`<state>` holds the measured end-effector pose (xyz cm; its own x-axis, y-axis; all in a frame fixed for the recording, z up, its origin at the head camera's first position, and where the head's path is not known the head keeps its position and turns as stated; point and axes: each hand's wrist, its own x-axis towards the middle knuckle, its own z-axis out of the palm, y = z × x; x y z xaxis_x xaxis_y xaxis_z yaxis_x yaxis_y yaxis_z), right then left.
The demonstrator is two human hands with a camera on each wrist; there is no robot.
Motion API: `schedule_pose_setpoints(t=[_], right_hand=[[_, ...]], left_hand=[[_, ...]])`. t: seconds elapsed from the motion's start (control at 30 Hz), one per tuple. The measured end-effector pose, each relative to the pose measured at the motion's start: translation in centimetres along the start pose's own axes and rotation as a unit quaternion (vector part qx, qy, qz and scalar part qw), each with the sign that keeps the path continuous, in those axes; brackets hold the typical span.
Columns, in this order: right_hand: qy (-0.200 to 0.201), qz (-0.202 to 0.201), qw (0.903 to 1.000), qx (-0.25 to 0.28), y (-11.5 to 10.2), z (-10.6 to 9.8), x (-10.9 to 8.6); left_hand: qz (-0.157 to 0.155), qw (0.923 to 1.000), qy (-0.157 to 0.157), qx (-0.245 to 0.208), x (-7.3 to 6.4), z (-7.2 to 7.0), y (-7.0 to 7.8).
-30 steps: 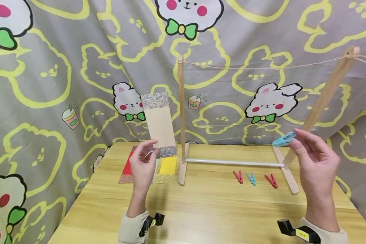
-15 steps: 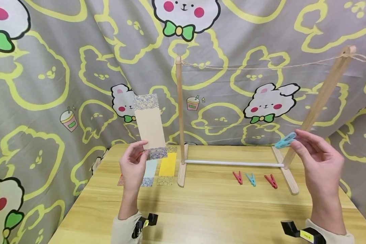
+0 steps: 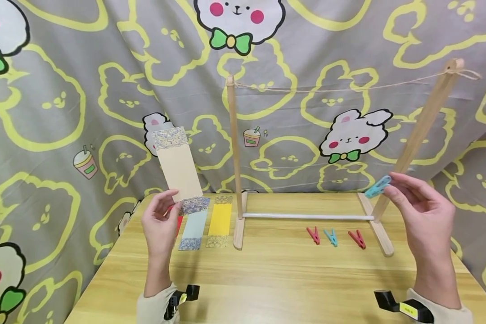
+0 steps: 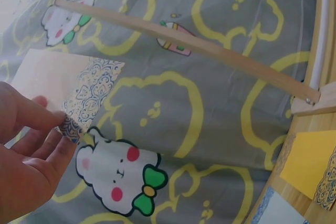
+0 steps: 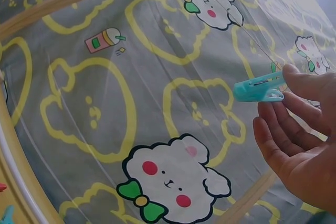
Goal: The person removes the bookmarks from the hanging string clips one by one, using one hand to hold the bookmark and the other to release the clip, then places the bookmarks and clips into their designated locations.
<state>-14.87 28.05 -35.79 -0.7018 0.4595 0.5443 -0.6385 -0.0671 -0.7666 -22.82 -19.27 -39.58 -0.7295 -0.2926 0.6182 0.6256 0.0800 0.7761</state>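
Observation:
My left hand (image 3: 160,220) pinches a cream paper card (image 3: 181,173) near its lower edge, between thumb and fingers. The card has blue lace-pattern bands at both ends and stands nearly upright, tilted a little left, above the table. In the left wrist view the patterned end of the card (image 4: 92,93) shows beside the thumb. A light-blue plastic clothespin (image 3: 378,186) is pinched by my right hand (image 3: 425,220), in front of the rack's right post. The right wrist view shows that clothespin (image 5: 258,88) held at its handle end by thumb and fingers.
A wooden rack with a left post (image 3: 235,148), right post (image 3: 425,121), twine (image 3: 332,91) across its top and a white rod (image 3: 308,217) stands on the table (image 3: 267,279). Red, pale-blue (image 3: 193,231) and yellow (image 3: 218,220) cards lie left; three clothespins (image 3: 330,237) lie in front.
My left hand has moved left with the cream card, uncovering more of the pale-blue and yellow cards. My right hand keeps its hold on the clothespin, nearly still. The head view has shifted slightly.

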Motion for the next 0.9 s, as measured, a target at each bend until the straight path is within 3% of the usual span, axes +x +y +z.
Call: schedule_pose_setpoints(t=[0.17,0.43,0.63,0.9], right_hand=[[0.006,0.013,0.9995,-0.029,0.0,-0.2,0.1],[0.006,0.024,0.9994,-0.024,0.0,-0.4,0.4],[0.013,0.038,0.9984,-0.041,0.2,-0.5,0.4],[0.019,0.045,0.9973,-0.054,0.7,-1.0,0.5]], left_hand=[[0.005,0.9999,0.006,-0.009,0.2,-0.3,-0.1],[-0.005,0.9998,0.018,-0.011,0.3,-0.9,-0.5],[-0.022,0.9996,0.016,0.01,0.4,-1.2,-1.0],[-0.034,0.9981,0.035,0.038,0.4,-1.6,-1.3]])
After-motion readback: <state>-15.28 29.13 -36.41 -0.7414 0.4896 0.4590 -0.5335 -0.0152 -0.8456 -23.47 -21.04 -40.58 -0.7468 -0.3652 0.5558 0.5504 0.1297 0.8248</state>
